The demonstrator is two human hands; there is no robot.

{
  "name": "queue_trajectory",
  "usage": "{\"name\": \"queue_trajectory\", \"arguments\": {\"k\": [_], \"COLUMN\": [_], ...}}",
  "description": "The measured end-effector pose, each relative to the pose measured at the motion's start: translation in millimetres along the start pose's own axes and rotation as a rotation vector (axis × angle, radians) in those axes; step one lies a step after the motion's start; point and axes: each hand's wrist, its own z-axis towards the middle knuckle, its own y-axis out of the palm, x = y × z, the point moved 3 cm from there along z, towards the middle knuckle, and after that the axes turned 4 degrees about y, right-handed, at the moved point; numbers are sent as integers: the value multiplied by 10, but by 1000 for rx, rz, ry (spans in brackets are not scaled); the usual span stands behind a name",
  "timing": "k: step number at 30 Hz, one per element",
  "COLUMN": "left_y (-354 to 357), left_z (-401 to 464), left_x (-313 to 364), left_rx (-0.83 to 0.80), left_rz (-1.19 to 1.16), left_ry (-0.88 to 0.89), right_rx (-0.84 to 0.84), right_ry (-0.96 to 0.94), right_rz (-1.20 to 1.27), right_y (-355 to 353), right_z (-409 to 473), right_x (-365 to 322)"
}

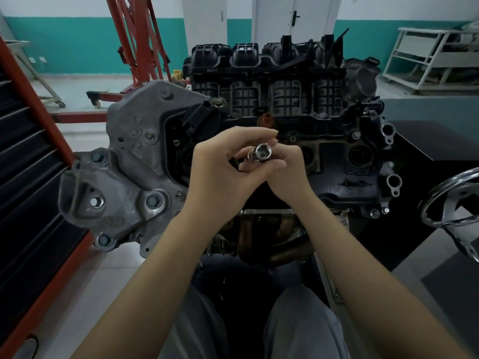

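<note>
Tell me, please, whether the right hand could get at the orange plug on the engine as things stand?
Probably yes: the orange plug sits uncovered on the engine, just beyond the right hand. But that hand and the left hand both grip the shiny socket, which it would have to release first.

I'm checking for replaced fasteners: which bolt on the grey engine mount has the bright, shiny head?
The bolt in the lower-left recess of the mount; its hex head gleams silver, while the other bolts look dull grey.
</note>
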Motion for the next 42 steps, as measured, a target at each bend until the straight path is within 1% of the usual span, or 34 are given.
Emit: {"name": "queue_trajectory", "arguments": {"k": [2, 4, 7, 10, 12, 14, 16, 17, 20, 23, 26, 29, 32, 35, 37, 39, 42], "left_y": [-6, -4, -19, -8, 2, -5, -17, -18, -9, -7, -23, -38, -36, -23, -17, -21, -23], "left_z": [4, 6, 8, 10, 18, 17, 9, 7, 0, 4, 20, 6, -9, 1, 14, 17, 7], "left_x": [3, 2, -14, -14, 2, 15, 12, 12, 0, -2, 18, 33, 25, 16, 13, 18, 22], "left_rx": [66, 73, -37, -130, -103, -8, 64, 71, -8, -89, -17, 65, 11, -75, -48, 33, 76], "left_rz": [45, 1, -123, -115, -33, 41, 47, 33, -71, -128, -20, 34, -46, -110, -53, 15, 30], "left_ry": [2, -15, -41, -34, -29, -31, -35, -35, -57, -70, -56, -33, -28, -42, -46, -48, -38], "right_rx": [16, -4, -55, -5, 27, 26, 23, 11, -30, 24, 53, 32, -27, -7, 27, 43, 10], "right_ry": [-13, -52, -50, -54, -38, -23, -46, -69, -85, -40, -24, -59, -69, -41, -29, -22, -57], "right_rz": [-17, -38, -73, -96, -81, -63, -74, -82, -108, -68, 5, -22, -38, -27, -24, -22, -26], "right_y": [23, 29, 47, 50, 39, 24, 18, 17, 37, 44, 26, 14, 33, 21, 10, 14, 30], "right_z": [-4, -9, -18, -12, -4, -3, -1, -4, -12, -8, -1, -4, -19, -9, -2, 1, -1], "right_x": [-28, -71, -92, -39, 1, 23, -2, -23, -60, -7, 11, -18, -59, -41, 1, 19, -35]}}
